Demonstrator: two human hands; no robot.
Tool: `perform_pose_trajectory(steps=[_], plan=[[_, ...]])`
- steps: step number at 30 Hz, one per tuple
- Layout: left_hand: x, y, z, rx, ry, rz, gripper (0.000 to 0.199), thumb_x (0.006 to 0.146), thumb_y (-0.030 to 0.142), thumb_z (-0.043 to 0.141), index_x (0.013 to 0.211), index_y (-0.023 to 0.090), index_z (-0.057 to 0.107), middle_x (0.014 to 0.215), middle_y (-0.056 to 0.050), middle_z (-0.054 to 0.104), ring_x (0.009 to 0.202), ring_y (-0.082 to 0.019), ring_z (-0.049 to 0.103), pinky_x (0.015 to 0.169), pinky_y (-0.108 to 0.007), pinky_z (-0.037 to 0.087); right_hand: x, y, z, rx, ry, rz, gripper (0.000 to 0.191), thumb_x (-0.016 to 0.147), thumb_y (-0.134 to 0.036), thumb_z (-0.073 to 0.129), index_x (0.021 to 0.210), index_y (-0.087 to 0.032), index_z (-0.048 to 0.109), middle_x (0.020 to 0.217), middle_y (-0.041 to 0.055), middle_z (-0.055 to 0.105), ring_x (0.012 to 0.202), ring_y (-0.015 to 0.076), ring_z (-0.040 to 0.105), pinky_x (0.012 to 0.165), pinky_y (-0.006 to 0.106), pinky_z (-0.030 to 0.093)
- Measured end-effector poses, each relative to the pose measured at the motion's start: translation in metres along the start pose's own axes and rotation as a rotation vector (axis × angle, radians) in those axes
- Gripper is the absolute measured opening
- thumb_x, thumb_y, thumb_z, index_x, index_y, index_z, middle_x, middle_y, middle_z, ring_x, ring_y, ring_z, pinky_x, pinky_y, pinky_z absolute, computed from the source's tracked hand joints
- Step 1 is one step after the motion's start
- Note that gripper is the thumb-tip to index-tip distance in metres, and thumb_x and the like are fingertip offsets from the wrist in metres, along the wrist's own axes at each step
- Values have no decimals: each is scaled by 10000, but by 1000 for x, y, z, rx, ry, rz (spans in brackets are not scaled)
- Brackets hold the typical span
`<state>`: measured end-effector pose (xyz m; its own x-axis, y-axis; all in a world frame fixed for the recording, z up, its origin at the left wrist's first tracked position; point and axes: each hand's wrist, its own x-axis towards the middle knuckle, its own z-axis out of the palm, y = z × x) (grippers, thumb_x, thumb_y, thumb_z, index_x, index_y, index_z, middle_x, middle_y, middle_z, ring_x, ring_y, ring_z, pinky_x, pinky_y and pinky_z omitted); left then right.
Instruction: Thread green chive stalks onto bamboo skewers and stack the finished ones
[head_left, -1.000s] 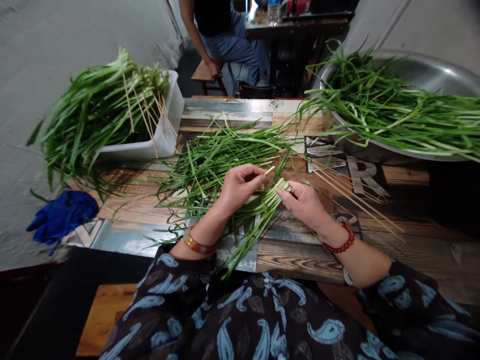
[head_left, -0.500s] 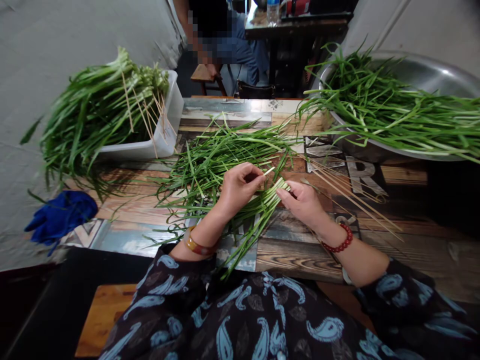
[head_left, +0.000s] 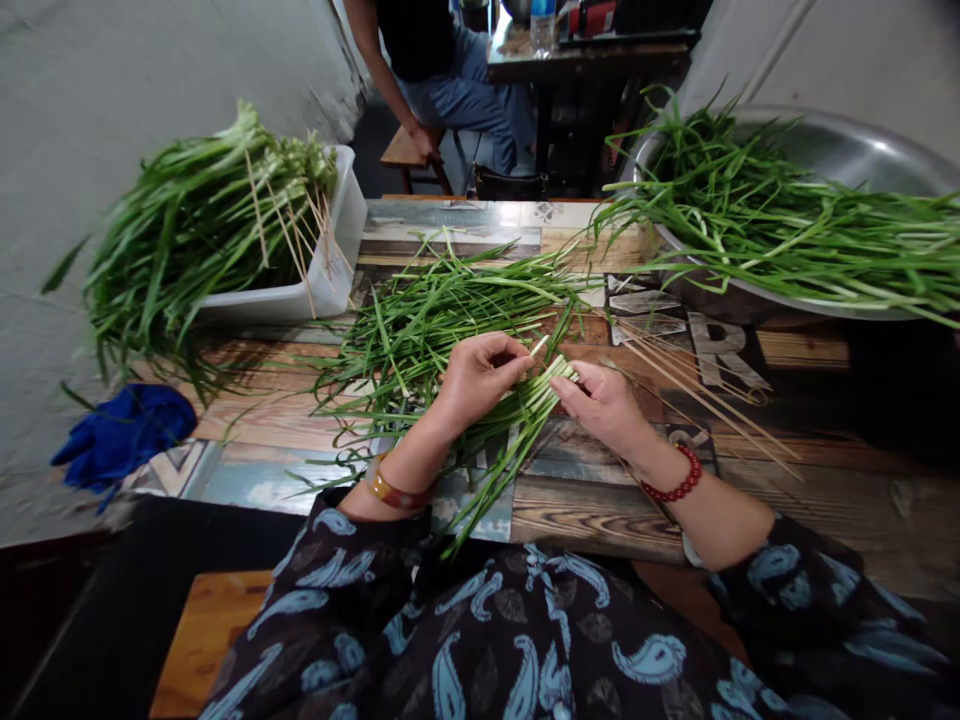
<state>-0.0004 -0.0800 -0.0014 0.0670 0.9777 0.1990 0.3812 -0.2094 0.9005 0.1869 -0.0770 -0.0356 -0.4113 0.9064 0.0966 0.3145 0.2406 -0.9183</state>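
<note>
My right hand [head_left: 606,405] is closed around the pale ends of a small bunch of Chinese chives [head_left: 525,425], whose green leaves hang down to the left toward the table's front edge. Thumb and fingertips of my left hand [head_left: 480,382] pinch a single chive stalk [head_left: 539,346], its white end pointing up just beside the bunch. Behind both hands lies a loose pile of chives [head_left: 450,300]. Several thin bamboo skewers [head_left: 705,392] rest on the table to the right. Part of a thin stick shows below my right wrist; whether my hand holds it, I cannot tell.
A white plastic bin [head_left: 341,235] at the left is heaped with skewered chives. At the right stands a large metal basin [head_left: 862,150] with more chives. A blue glove [head_left: 127,435] lies at the table's left edge. A person [head_left: 442,95] sits beyond the table.
Both hands keep almost the same pose and grip. The view has shifted very slightly.
</note>
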Motion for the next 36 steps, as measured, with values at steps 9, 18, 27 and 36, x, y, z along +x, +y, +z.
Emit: perform_pose_trajectory(steps=[9, 18, 27, 36], plan=[[1, 5, -3, 17, -206, 9, 213, 833, 301, 615, 815, 118, 723, 832, -63, 710, 783, -155, 620, 738, -252, 458, 5, -4, 0, -18, 29, -37, 324, 888, -379, 511, 619, -202, 472, 520, -39, 472, 490, 96, 402, 501, 233, 306], [1, -2, -2, -95, -287, -81, 256, 836, 327, 588, 786, 107, 710, 791, -46, 697, 721, -140, 590, 693, -241, 443, -2, -4, 3, 220, -36, 141, 247, 828, -417, 616, 775, -183, 557, 544, -52, 519, 393, 69, 402, 383, 208, 305], [2, 1, -7, -277, -253, -158, 237, 811, 357, 652, 846, 123, 647, 768, -17, 632, 699, -113, 553, 671, -218, 428, -11, -7, -7, 22, -12, 23, 207, 908, -357, 552, 873, -175, 646, 551, -41, 546, 437, 85, 460, 444, 215, 363], [1, 1, -10, -272, -481, -231, 427, 786, 511, 680, 726, 89, 700, 667, -37, 646, 609, -122, 535, 586, -226, 408, -8, -11, -16, -268, 29, -324, 199, 932, -242, 535, 799, -192, 673, 776, 27, 725, 678, 140, 637, 661, 246, 456]])
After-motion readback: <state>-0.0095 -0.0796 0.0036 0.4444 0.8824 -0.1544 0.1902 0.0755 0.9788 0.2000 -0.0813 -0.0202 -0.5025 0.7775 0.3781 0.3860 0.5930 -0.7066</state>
